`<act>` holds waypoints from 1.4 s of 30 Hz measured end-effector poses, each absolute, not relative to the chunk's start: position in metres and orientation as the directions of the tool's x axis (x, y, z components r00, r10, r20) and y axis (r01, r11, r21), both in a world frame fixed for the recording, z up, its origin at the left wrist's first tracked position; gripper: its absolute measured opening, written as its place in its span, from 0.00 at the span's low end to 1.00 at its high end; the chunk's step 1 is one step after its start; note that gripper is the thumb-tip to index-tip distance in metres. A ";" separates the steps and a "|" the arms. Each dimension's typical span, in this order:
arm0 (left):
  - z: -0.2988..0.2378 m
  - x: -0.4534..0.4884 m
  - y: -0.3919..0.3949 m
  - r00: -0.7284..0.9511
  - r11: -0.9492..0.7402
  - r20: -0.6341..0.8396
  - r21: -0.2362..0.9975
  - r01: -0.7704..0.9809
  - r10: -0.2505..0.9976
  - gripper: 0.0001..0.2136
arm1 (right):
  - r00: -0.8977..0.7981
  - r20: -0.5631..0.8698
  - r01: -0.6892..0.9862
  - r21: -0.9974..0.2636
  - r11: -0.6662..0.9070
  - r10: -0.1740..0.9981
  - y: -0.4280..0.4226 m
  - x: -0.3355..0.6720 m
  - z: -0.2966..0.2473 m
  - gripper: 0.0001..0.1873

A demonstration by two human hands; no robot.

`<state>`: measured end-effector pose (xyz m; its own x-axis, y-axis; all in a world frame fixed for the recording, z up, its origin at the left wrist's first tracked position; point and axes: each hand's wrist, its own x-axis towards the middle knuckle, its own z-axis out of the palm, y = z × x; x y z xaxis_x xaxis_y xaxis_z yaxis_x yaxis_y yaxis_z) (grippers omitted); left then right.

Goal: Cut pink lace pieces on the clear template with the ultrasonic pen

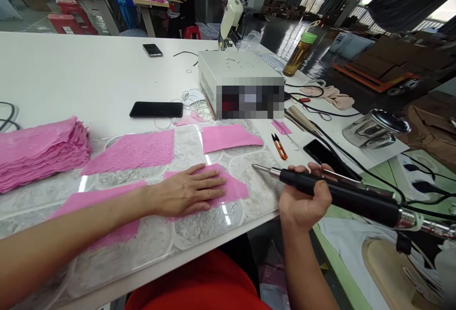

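Note:
My left hand lies flat, fingers stretched out, on a pink fabric piece and covers much of it. The piece rests on a clear, patterned plastic sheet. In my right hand is a thick black corded hand tool with a pointed metal tip. Its tip points left, just right of that piece; whether it touches the sheet I cannot tell. More pink pieces lie around: one behind, one at back left, and one partly under my left forearm.
A pink fabric stack sits at the left. Behind are a black phone, a smaller phone and a grey box. Orange snips, another phone, cables and a metal mug are at the right. A person sits far back.

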<state>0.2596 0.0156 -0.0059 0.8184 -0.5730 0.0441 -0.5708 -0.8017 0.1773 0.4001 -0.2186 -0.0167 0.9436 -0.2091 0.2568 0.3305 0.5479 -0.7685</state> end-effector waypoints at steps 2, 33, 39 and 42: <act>-0.006 0.259 0.015 0.823 -0.807 0.031 0.178 -0.563 -0.567 0.22 | 0.931 0.285 0.365 -0.769 0.525 -0.229 -0.221 0.405 -0.010 0.12; -0.008 0.259 0.013 0.837 -0.807 0.046 0.241 -0.539 -0.546 0.22 | 0.867 0.485 0.389 -0.804 0.451 0.116 -0.239 0.384 0.007 0.04; -0.009 0.259 0.013 0.839 -0.791 0.095 0.290 -0.538 -0.536 0.21 | 0.865 0.488 0.401 -0.812 0.424 0.116 -0.237 0.383 0.008 0.03; -0.002 0.259 0.014 0.840 -0.791 0.081 0.299 -0.534 -0.537 0.23 | 0.891 0.447 0.376 -0.822 0.429 0.075 -0.238 0.385 0.010 0.04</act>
